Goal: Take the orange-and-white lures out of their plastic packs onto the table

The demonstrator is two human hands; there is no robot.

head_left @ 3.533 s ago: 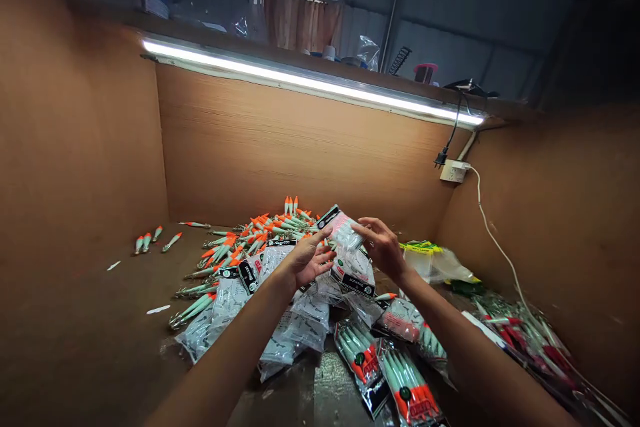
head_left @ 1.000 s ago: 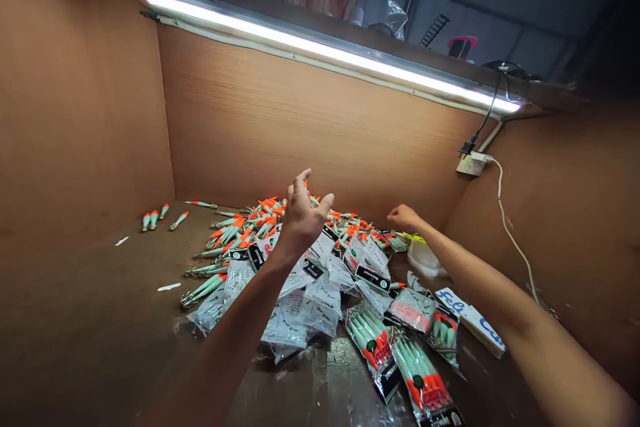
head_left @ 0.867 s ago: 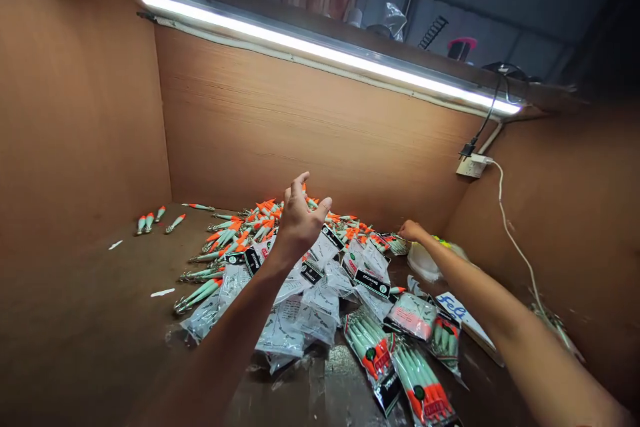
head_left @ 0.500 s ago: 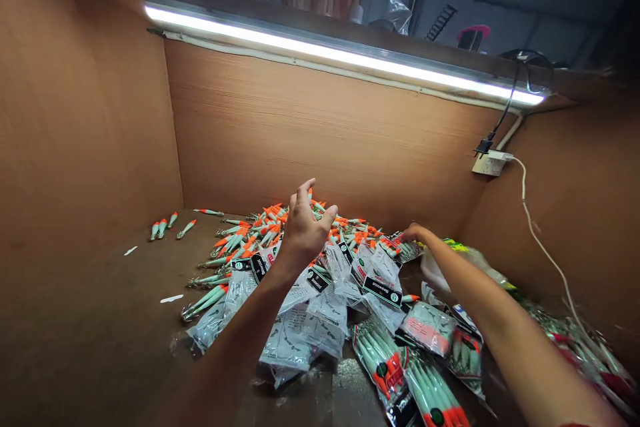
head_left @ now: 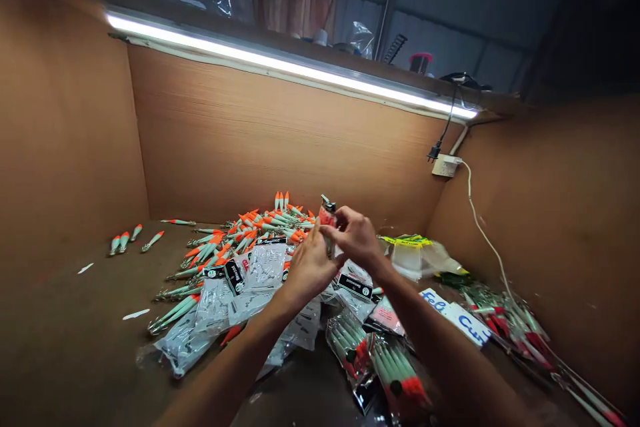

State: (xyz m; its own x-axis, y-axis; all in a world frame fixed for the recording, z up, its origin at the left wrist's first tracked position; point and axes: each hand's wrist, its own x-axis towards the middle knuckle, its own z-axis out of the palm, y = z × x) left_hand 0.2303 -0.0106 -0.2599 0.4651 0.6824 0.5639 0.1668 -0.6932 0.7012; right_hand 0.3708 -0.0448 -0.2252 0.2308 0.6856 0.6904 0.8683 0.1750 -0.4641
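Observation:
Both hands meet over the pile, round a small clear packet point(head_left: 327, 215) with red-orange and a dark header at its top, apparently a packet of squid jigs. My left hand point(head_left: 314, 263) grips it from the left. From the right, the bent fingers of my right hand point(head_left: 359, 237) close on its side; the lower part is hidden by the hands. Behind them lies a heap of loose squid jigs point(head_left: 273, 220), pale green with orange ends. Printed clear bags point(head_left: 267, 267) with black "Seewood" headers lie under and left of the wrists.
Filled jig packets point(head_left: 400, 373) lie at the front. Handwritten cards point(head_left: 457, 317), yellow-edged plastic bags point(head_left: 407, 257) and red-and-white jigs point(head_left: 515, 330) are on the right. A white cable point(head_left: 483, 220) hangs from the socket point(head_left: 444, 165). Several stray jigs point(head_left: 125, 239) lie left.
My hands, apart before, have come together round the packet. The right hand moved left, bringing the packet from the heap's right side. The view has turned right, and the handwritten cards now show.

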